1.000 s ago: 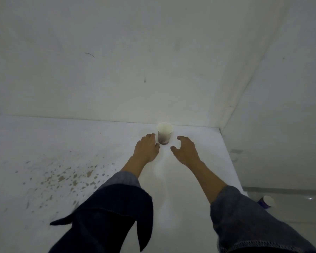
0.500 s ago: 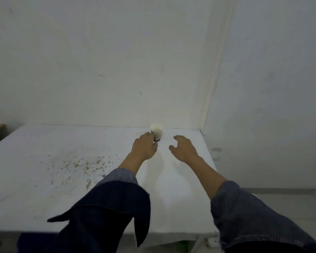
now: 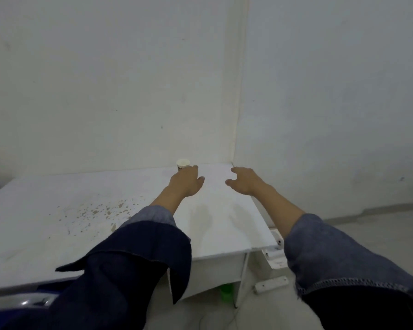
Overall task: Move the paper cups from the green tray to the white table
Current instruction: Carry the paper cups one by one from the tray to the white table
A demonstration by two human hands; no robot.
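A single white paper cup stands upright at the far edge of the white table, close to the wall corner. My left hand hovers just in front of it with relaxed fingers and covers the cup's lower part; whether it touches the cup is unclear. Further right, above the table's far right corner, my right hand is held loosely spread and holds nothing. The green tray is out of view.
Brown specks stain the table's middle. Walls close off the table at the back and right. Under the table's right end sits a green object. White bracket pieces lie on the floor. A blue and chrome thing is at the lower left.
The view has pulled back and up from the table. Both hands have drawn away from the cup, which stays standing at the far edge.
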